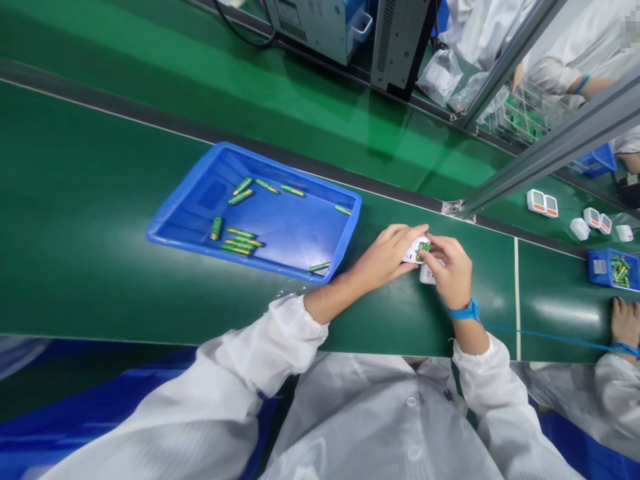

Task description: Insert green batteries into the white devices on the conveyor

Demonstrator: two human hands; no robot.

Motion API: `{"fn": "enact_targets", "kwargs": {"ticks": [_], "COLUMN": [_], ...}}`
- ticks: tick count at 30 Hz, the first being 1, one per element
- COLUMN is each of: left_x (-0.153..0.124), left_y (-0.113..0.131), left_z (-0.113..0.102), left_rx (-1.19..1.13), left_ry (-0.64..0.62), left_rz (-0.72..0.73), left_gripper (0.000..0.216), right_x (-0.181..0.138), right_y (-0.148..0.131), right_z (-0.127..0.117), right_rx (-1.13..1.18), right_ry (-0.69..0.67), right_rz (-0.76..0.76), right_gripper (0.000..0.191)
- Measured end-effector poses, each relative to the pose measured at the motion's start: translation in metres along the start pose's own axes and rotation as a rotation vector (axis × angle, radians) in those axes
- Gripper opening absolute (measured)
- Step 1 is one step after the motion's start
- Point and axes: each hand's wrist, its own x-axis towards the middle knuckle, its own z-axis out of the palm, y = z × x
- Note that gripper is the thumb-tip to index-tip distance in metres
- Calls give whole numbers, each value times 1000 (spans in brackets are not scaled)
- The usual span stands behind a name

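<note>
My left hand (390, 255) is closed around a small white plastic device (411, 253), its battery compartment facing up. Green AA-type batteries (423, 249) show in that compartment. The thumb and forefinger of my right hand (453, 267) are bent together over the batteries; the exact contact is partly hidden by the fingers. Beneath my right hand, a second white device (428, 274) lies on the green work surface, partly covered. To the left of my hands stands a blue tray (290, 263) with several loose green batteries (240, 241) spread over its bottom.
A metal frame post (530, 157) slants across the right. Behind it lie white devices (542, 203), and a small blue bin (600, 268) of batteries sits at the far right. A co-worker's hand (626, 321) rests nearby. A blue wrist cord (550, 336) crosses the table. Grey equipment (320, 30) stands behind.
</note>
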Motion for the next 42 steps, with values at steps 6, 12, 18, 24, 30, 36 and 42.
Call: {"fn": "enact_targets", "kwargs": {"ticks": [6,12,18,24,30,36,42], "left_x": [-1,0,0,0,0,1,-1], "left_y": [-2,-5,-5,-9,-10,-10,-11], "left_z": [1,4,3,7,9,10,16], "left_rx": [-42,-92,-103,-76,-55,-68,-102], "left_ry": [61,48,6,-21,-38,-27,21], "left_rz": [-6,-74,-92,-94,-108,-105,-135], "left_gripper": [90,94,94,95,91,85,84], "right_x": [-14,-6,12,10,8,2,-15], "right_y": [-8,-6,-8,-14,-7,1,3], "right_z": [4,-16,-36,-24,-8,4,7], "right_rx": [26,-70,-203,-223,-108,-240,-396], "right_ry": [88,-7,-231,-203,-85,-67,-80], "right_rz": [-46,-71,-100,-57,66,-73,-133], "right_gripper": [19,35,23,23,18,22,40]}}
